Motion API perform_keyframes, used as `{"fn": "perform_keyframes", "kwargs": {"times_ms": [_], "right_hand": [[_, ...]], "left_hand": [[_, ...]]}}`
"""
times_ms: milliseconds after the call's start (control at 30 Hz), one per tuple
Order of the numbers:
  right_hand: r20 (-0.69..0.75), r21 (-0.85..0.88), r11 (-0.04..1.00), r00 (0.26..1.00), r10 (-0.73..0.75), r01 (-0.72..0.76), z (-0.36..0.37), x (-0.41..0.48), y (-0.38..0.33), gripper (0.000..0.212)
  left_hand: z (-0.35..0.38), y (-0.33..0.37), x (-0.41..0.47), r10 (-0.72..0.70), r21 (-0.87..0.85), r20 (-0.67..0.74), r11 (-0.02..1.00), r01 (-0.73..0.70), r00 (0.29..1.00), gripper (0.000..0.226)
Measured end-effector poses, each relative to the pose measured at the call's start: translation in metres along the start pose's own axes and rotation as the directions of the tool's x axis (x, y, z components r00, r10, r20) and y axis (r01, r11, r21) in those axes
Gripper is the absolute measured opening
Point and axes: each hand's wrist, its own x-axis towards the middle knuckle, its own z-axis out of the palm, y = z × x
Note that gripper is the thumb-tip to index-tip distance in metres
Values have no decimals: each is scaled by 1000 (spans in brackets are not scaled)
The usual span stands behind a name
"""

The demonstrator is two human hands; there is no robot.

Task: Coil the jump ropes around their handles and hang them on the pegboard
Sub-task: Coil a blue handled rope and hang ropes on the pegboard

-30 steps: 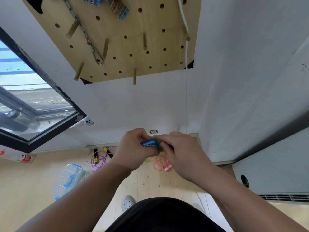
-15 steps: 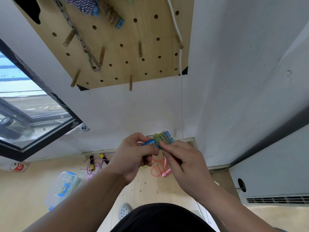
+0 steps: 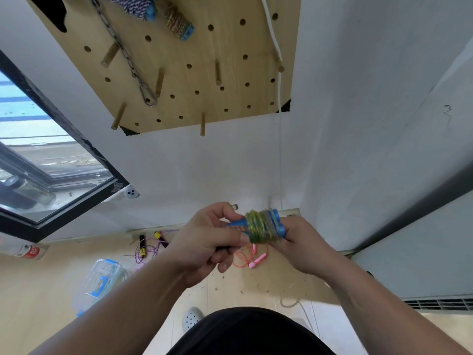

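I hold a jump rope with blue handles [image 3: 261,226], its yellow-green cord coiled round them, in front of my chest. My left hand [image 3: 204,242] grips the narrow end of the handles. My right hand [image 3: 299,244] grips the coiled end from the right. Above on the wall is the wooden pegboard [image 3: 184,73] with several pegs; two coiled ropes, one blue-white [image 3: 135,6] and one yellow-green [image 3: 179,23], hang at its top. On the floor lie a pink jump rope [image 3: 252,257] and a purple rope with black-yellow handles [image 3: 148,245].
A metal chain [image 3: 128,60] and a white cord [image 3: 275,42] hang on the pegboard. A clear plastic box with blue latches [image 3: 98,283] sits on the floor at left. A window [image 3: 38,170] is at left, a grey unit [image 3: 422,265] at right.
Both hands have lifted the blue-handled rope a little and turned it, so the coiled cord shows between them. The view has tilted up slightly.
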Motion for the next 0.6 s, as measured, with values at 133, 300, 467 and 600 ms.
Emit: {"fn": "perform_keyframes", "kwargs": {"times_ms": [133, 300, 467, 600], "right_hand": [[219, -205, 979, 974, 63, -17, -25, 22, 4, 19], [277, -366, 930, 958, 75, 33, -30, 42, -14, 21], [132, -522, 853, 990, 47, 29, -7, 44, -38, 21], [-20, -457, 889, 1000, -22, 10, 21, 29, -45, 26]], "left_hand": [[-8, -7, -2, -14, 382, 31, 924, 1, 999, 30], [-15, -20, 0, 49, 687, -31, 727, -14, 998, 24], [-19, -26, 9, 113, 786, -110, 618, 17, 988, 22], [-21, -21, 16, 168, 710, -226, 703, 44, 960, 21]]}}
